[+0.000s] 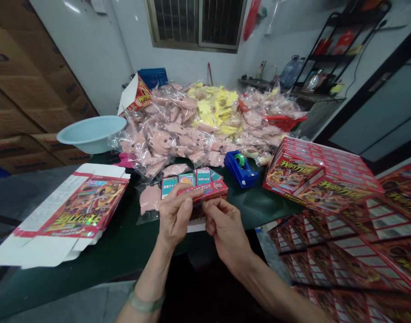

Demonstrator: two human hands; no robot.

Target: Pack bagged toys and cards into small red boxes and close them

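A small red printed box [210, 192] is between my hands at the near edge of the table. My left hand [176, 215] holds its left side, index finger stretched along the top and thumb raised. At its near right edge my right hand [227, 226] is closed, thumb and fingers pinched on the edge; the fingertips are partly hidden. Just behind the box lie several teal-backed cards [203, 176]. A bagged pink toy [150, 199] lies left of them, and a blue tape dispenser [241, 169] with green tape stands to the right.
Bagged pink and yellow toys [212, 107] are heaped across the back. Flattened red-and-white cartons [87, 206] lie left, near a pale blue basin [93, 132]. A wrapped block of red boxes [321, 175] sits right, above more stacked boxes [326, 242]. Brown cartons [33, 80] line the left wall.
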